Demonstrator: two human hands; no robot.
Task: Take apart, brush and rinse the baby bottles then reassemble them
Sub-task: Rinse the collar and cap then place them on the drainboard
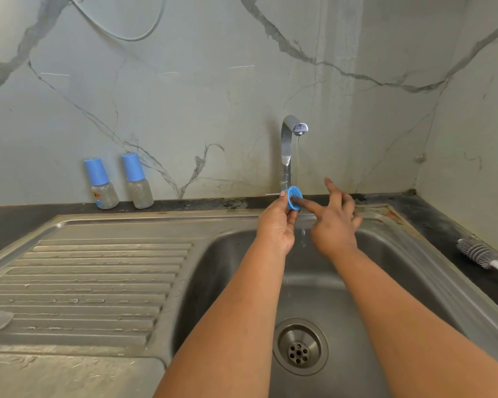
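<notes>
Blue screw ring (294,198), a bottle collar, sits up over the back edge of the sink basin (408,271), right under the thin water stream (298,156) from the tap (287,150). Its opening faces right, toward the right hand, so its axis runs roughly left-right. Left hand (276,225) is on the ring's left side, fingers pinched narrow on the ring's rim and outer wall, holding it. Right hand (335,222) is on the ring's right, index finger pushed straight into the opening, other fingers spread loose and holding nothing. Both hands touch the ring; the left carries it, so turning the ring likely falls to it while the right finger rubs inside. Ring looks small, ribbed on the outside, solid blue plastic, wet I'd guess; no teat visible in it. Two assembled baby bottles (118,183) with blue caps stand upright on the dark tabletop (184,205) against the wall, well left of the hands, beside each other, apart. Bottle brush (477,252) lies on the tabletop at far right, untouched. Drainboard (98,282) left of the basin, something clear at its left edge, can't tell what. Step reads as rinsing the ring.
</notes>
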